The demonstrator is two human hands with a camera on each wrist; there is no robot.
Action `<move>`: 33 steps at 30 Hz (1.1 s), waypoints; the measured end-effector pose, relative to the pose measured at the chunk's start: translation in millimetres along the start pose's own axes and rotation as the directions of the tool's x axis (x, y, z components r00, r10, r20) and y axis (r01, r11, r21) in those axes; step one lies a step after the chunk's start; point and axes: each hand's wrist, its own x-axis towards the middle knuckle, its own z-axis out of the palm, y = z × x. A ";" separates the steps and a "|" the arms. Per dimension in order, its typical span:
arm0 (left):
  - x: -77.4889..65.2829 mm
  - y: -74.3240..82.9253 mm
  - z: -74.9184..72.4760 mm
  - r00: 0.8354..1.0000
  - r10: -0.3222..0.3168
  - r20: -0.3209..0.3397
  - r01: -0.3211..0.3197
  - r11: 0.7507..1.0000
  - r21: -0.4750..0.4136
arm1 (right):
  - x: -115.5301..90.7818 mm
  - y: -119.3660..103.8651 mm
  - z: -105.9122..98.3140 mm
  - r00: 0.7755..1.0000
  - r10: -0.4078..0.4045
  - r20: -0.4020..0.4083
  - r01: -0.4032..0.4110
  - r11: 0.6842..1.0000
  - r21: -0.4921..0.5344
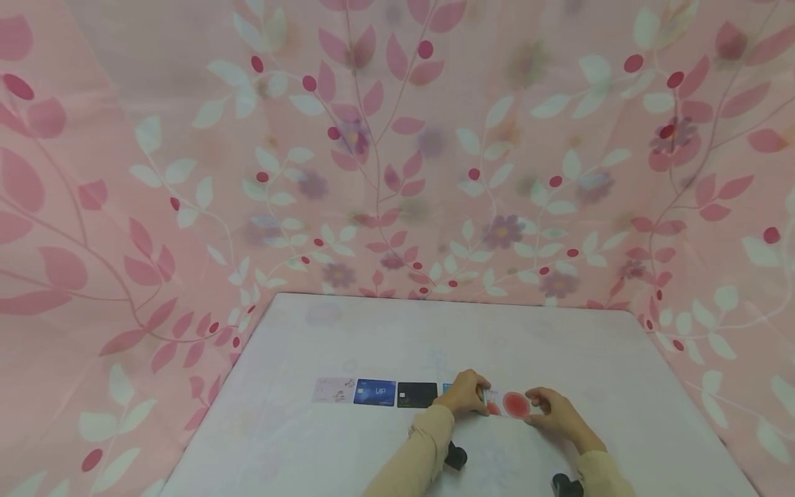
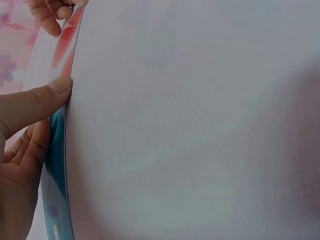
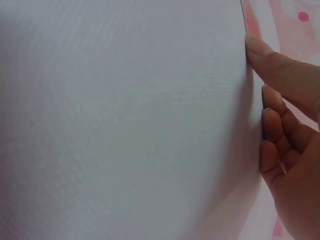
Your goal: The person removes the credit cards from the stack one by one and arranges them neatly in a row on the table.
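Observation:
A white card with red round shapes [image 1: 515, 405] lies at the right end of a row of cards. My left hand [image 1: 462, 393] reaches over its left end, thumb at the near edge and a finger at the far edge. At the right end, my right hand [image 1: 555, 414] has its thumb and forefinger at the corners, the other fingers curled. A teal-blue card [image 2: 57, 155] lies beside it, mostly covered by my left hand in the head view. Further left are a black VIP card [image 1: 417, 395], a blue VIP card [image 1: 375, 392] and a pale floral card [image 1: 333, 390].
The cards lie on a white-covered table [image 1: 298, 338] with rounded far corners. Pink floral cloth [image 1: 397, 152] surrounds it at the back and sides. A black wrist device [image 1: 456, 456] sits by my left sleeve, another one [image 1: 566, 485] by the right.

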 end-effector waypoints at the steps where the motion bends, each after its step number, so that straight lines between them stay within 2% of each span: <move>1: -0.6 0.3 -0.1 1.000 0.002 -0.002 -0.002 1.000 0.000 | -0.3 -0.5 0.1 1.000 0.007 0.002 -0.007 1.000 0.003; 9: -1.1 -0.4 0.4 1.000 0.017 -0.008 -0.017 1.000 -0.004 | -1.0 4.5 3.1 0.999 0.042 -0.009 -0.042 0.999 0.010; 14: -1.2 -1.9 3.0 0.999 0.046 -0.023 -0.046 0.999 0.027 | -2.1 7.6 5.5 0.998 0.050 -0.029 -0.049 0.999 0.007; 22: -1.8 -2.7 5.6 0.999 0.046 -0.026 -0.045 0.998 0.031 | -6.4 9.6 7.0 0.999 0.011 -0.052 -0.010 1.000 0.005; 33: -7.1 5.5 2.7 0.998 0.057 -0.042 -0.052 0.993 0.107 | -10.0 10.6 7.9 0.990 -0.097 -0.101 0.097 0.995 -0.003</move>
